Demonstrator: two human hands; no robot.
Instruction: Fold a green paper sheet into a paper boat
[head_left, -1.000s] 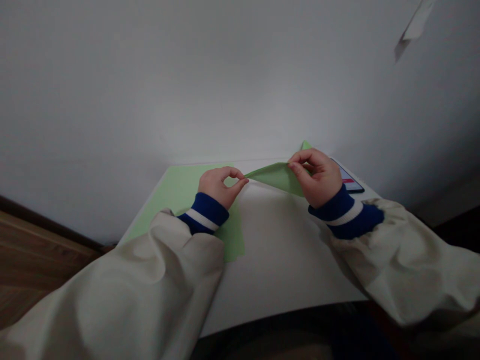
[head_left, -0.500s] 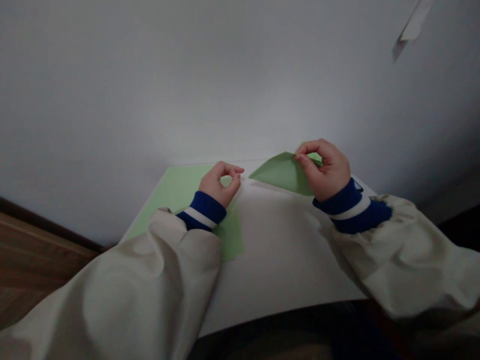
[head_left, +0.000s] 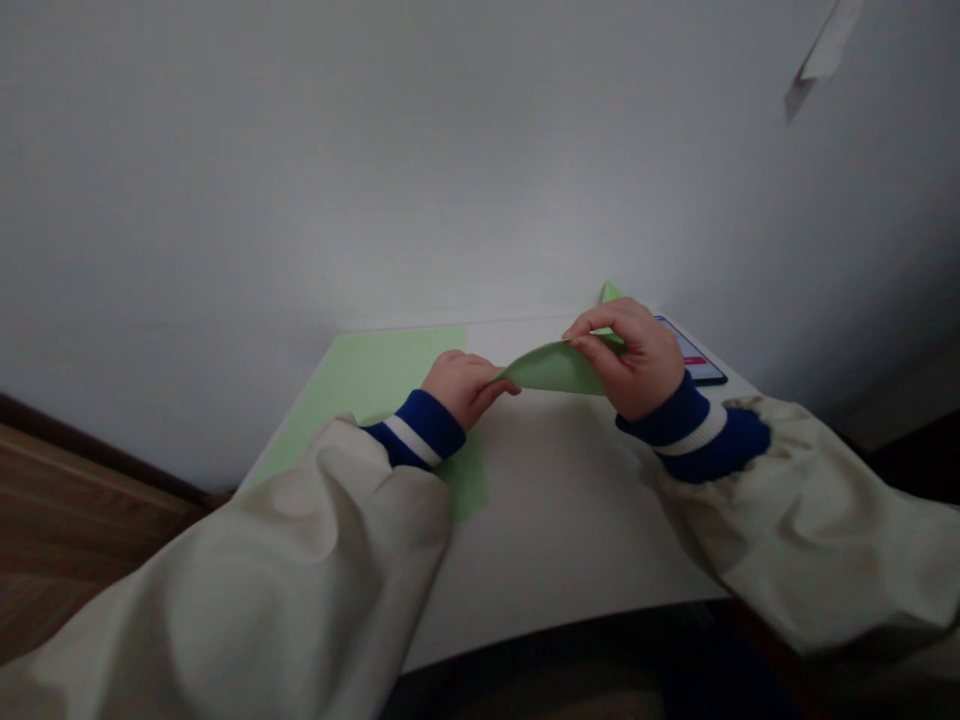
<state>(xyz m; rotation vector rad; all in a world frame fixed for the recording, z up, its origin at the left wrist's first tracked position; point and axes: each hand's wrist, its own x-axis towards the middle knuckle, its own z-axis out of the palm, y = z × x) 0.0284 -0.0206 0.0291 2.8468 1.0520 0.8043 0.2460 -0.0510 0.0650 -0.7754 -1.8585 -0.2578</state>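
Observation:
A folded piece of green paper (head_left: 553,369) is held above the white table, stretched between both hands. My left hand (head_left: 465,385) pinches its pointed left corner between thumb and fingers. Further right, my right hand (head_left: 636,352) grips the paper's upper edge with thumb and forefinger, and its palm hides the right part of the paper. Flat green sheets (head_left: 375,372) lie on the table's left side, partly under my left forearm.
Behind my right hand, another folded green paper (head_left: 610,291) shows its tip. A phone (head_left: 694,355) with a lit screen lies at the right edge of the white table (head_left: 577,510). A pale wall (head_left: 465,160) rises directly behind, and wooden furniture (head_left: 75,510) stands at left.
My left hand has moved right and closed on the paper's left corner. My right hand has lowered slightly with the paper, uncovering more of the phone.

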